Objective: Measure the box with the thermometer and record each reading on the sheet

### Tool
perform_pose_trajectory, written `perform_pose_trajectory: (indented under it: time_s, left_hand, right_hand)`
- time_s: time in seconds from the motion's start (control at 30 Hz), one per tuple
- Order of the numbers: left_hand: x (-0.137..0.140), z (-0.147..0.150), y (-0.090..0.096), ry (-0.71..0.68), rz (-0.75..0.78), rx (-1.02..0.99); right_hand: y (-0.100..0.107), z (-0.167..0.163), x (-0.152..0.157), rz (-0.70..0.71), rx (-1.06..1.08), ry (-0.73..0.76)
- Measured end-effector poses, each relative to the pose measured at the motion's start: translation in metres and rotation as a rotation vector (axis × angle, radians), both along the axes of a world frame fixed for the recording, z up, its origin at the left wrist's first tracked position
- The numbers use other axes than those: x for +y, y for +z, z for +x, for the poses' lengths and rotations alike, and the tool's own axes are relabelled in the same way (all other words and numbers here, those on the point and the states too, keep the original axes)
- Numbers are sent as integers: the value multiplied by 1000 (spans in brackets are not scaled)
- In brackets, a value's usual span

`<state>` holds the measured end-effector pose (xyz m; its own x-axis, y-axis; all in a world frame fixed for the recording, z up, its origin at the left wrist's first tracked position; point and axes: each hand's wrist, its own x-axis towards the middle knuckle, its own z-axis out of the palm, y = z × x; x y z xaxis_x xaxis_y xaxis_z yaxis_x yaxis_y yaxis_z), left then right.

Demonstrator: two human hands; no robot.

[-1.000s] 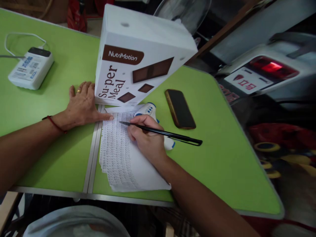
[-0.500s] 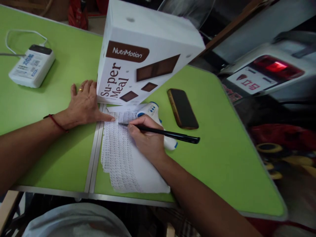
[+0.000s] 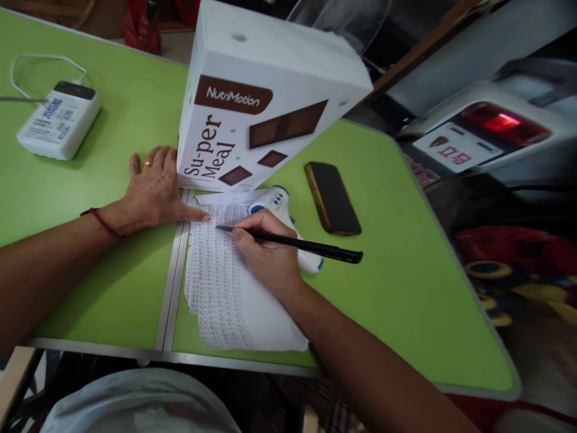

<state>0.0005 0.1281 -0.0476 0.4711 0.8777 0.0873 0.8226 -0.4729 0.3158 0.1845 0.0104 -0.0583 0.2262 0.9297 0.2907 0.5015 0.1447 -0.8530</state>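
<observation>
My right hand (image 3: pixel 268 246) grips a black pen (image 3: pixel 311 245), its tip at the written rows of a sheet of paper (image 3: pixel 270 322). Dense handwriting covers the paper's left part, while its right part is blank. Other sheets show beneath its left edge. My left hand (image 3: pixel 155 186) lies flat with fingers spread, the thumb resting on the paper's upper left and the fingertips beside a white "NutriMotion Su-per Meal" box (image 3: pixel 234 132). Partly hidden behind my right hand is a white and blue handheld device (image 3: pixel 277 201), which looks like a thermometer gun.
A phone (image 3: pixel 333 198) lies right of the paper on the green folding table (image 3: pixel 383 300). At the far left sits a white device (image 3: pixel 61 120) with cables. Beyond the table's right edge stands a white machine (image 3: pixel 487 132) with a red-lit panel.
Both hands, the pen and the paper look almost the same as before. The view has shifted very slightly.
</observation>
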Motion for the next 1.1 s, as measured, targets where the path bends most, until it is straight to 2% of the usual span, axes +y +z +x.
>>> perform_pose_trajectory:
  time_s: [0.47,0.63,1.1]
  left_hand:
    - [2,-1,-1,-19,-11,-3]
    - [1,-1,-1,-19,7,-6]
    - [3,-3,-4,-25,29,-25]
  right_hand:
    - [0,0,0,-12,55,-21]
    - [1,1,1,25,58,-26]
    - [-1,1,0,17,11,-34]
